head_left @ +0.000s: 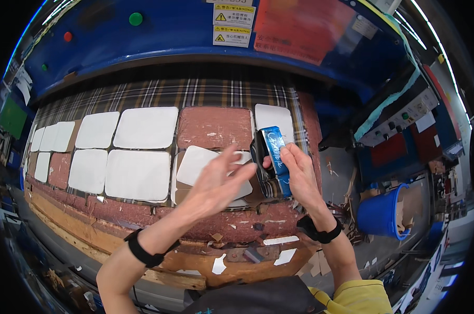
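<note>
My right hand (301, 171) is closed on a blue strip with white lettering, which runs along the side of a dark rounded frame. It looks like a cutting die (276, 152), tilted at the right end of the layout. My left hand (219, 180), slightly blurred, is open with its fingers apart, just left of the die. Beneath and beside my left hand lie loose white panels (194, 163) with rounded corners, partly covered by it. Another white panel (273, 113) lies just beyond the die. Brown plaid fabric (216, 91) spreads under the panels.
White panels (140, 175) in two rows stretch leftward over a worn red board (214, 125). A blue press beam (158, 36) spans the far side. To the right stand a control box (404, 120) and a blue bucket (379, 213) with scraps. White offcuts (285, 257) lie near the front edge.
</note>
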`<state>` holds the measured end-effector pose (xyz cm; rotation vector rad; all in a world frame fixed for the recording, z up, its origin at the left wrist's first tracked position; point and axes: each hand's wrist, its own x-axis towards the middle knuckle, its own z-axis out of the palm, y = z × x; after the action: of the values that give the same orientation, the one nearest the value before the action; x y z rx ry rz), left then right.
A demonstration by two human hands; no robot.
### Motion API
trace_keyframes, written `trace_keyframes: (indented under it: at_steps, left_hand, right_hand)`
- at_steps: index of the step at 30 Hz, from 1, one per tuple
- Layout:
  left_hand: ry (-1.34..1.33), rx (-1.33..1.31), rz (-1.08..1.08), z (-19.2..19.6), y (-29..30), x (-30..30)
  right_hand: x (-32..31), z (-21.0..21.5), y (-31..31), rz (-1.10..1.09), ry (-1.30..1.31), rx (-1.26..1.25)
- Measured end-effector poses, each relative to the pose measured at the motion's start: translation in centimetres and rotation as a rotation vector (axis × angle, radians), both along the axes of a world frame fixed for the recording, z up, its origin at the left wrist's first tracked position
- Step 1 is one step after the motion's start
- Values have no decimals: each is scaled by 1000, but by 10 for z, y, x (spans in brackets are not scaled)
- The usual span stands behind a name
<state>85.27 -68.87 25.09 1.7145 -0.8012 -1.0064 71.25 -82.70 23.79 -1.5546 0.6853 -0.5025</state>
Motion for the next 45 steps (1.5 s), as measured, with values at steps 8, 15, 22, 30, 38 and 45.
trace_keyframes:
  at_steps: [8,15,22,30,38,45]
  left_hand:
    - [108,53,-103,1,-47,0]
    - [322,-32,-125,2,-34,2]
    - [128,68,13,-12,8,9]
    - [154,-178,293,28,120,80]
    - [131,-606,401,59,289,184]
    - [279,-768,554,19,429,292]
  right_hand:
    - [-3,-16,-9,33,-39,-221]
    - [1,-17,-11,32,-69,-130]
    - [5,-19,-11,-75,-171,-57]
    - [13,-24,-10,-126,52,-229]
    - [81,76,59,71,233,-627]
    - [185,201,115,207,-39,-1268]
